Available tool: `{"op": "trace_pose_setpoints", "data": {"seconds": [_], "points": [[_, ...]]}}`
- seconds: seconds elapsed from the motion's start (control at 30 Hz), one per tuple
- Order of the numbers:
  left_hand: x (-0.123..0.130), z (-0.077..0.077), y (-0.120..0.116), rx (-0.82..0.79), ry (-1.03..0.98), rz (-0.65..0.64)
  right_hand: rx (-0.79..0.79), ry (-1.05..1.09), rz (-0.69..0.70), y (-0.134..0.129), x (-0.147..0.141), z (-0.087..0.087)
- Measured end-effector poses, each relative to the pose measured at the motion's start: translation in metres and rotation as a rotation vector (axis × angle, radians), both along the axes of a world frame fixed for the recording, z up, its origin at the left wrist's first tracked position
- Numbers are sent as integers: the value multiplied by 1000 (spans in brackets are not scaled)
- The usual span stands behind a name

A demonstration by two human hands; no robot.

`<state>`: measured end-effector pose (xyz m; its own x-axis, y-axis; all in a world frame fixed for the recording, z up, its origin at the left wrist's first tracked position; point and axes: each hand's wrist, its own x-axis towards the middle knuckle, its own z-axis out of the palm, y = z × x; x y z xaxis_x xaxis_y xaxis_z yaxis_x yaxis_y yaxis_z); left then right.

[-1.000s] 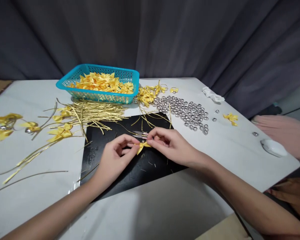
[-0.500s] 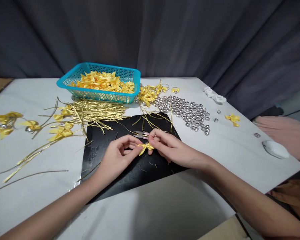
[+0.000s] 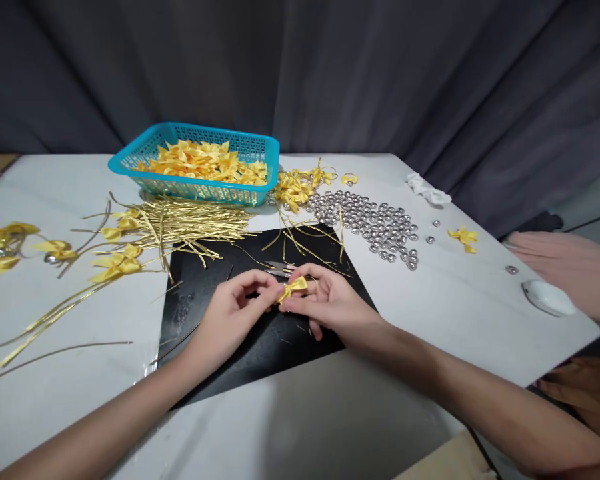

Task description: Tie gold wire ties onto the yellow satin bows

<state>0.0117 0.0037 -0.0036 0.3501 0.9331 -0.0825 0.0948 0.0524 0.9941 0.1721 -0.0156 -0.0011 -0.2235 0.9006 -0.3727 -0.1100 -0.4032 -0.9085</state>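
Observation:
Over the black mat (image 3: 220, 347), a small yellow ribbon bow (image 3: 294, 288) is pinched between both hands. My left hand (image 3: 237, 303) is closed, its thumb and forefinger on the bow's left end. Thumb and fingers of my right hand (image 3: 330, 300) grip the bow from the right, with a thin gold tie curving near the fingers. Just behind the fingertips lies a pair of scissors or snips (image 3: 279, 269), its handles partly hidden by the right hand.
A blue basket (image 3: 195, 181) of yellow bows stands at the back, with gold twist ties (image 3: 195, 223) in front. Silver bells or beads (image 3: 370, 223) spread right of centre. Finished-looking bows (image 3: 123, 263) lie left. A white computer mouse (image 3: 547, 298) sits at the right edge.
The bow has been turned and tilted between the fingers. My right hand has rolled so its palm and lower fingers show more; my left hand has barely moved.

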Motion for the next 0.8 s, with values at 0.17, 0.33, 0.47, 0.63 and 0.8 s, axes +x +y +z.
{"op": "trace_pose_setpoints", "data": {"seconds": [0.17, 0.33, 0.47, 0.63, 0.8], "points": [[0, 0, 0, -51, -24, 10, 75, -102, 128, 6, 7, 1], [1, 1, 3, -138, -78, 67, 134, -178, 121, 9, 14, 9], [1, 1, 3, -179, -113, 84, 172, -209, 73, 10, 14, 13], [0, 0, 4, -190, -135, 100, 143, -169, 100, 11, 13, 9], [0, -2, 4, -167, -134, 94, 157, -144, 82, 9, 13, 6]]}}
